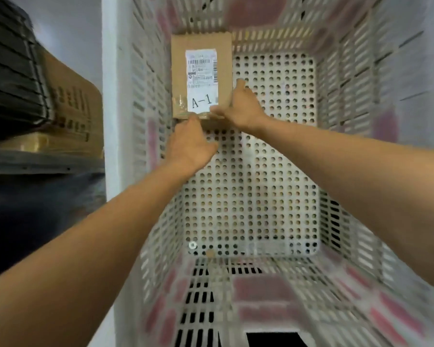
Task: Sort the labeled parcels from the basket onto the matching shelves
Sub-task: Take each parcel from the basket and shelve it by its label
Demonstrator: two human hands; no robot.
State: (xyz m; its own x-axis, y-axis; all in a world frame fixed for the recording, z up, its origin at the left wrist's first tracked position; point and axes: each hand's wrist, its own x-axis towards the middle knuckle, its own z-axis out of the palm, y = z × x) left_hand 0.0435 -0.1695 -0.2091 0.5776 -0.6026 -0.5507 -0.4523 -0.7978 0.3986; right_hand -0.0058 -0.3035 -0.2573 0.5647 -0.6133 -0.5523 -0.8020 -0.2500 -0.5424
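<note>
Two hands are reaching into the white perforated basket, and you are looking down at them from above. On the far left, a brown carton and a black slatted crate are sitting on a grey shelf outside the basket. Next, your left hand is touching the near edge of the cardboard parcel, fingers curled under it; whether it is gripping is unclear. That parcel is lying against the basket's far left wall, its white label reading "A-1". Your right hand is grasping the parcel's near right corner, thumb pressing on the label's lower edge.
</note>
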